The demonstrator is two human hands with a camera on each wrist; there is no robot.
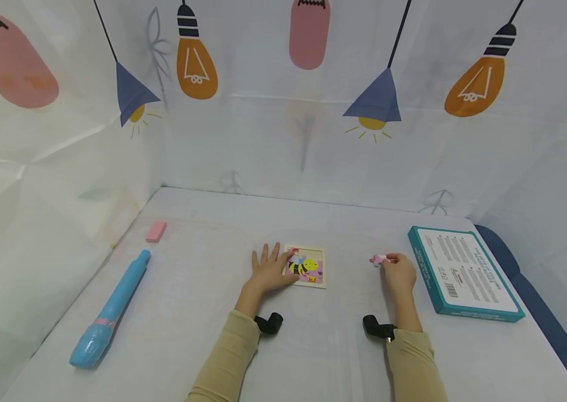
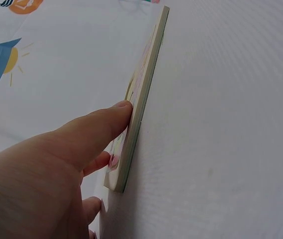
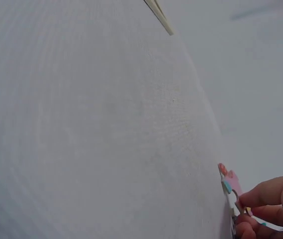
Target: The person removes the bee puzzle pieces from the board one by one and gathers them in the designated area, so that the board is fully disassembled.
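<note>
A small wooden-framed bee puzzle (image 1: 306,266) lies on the white table, its top part showing bare tray. My left hand (image 1: 267,272) rests on its left side, thumb and a finger on the board and the other fingers spread on the table. In the left wrist view the thumb presses near the edge of the puzzle frame (image 2: 140,107). To the right, my right hand (image 1: 399,273) pinches a pink puzzle piece (image 1: 378,260) between thumb and fingers, close over the table. The right wrist view shows the puzzle piece (image 3: 232,181) with pink, red and blue parts.
A teal and white box (image 1: 469,273) lies at the right, near a dark blue chair back (image 1: 539,301). On the left are a blue microphone-shaped object (image 1: 113,310) and a pink block (image 1: 155,231). Printed white sheeting (image 1: 273,134) walls the table's back and sides.
</note>
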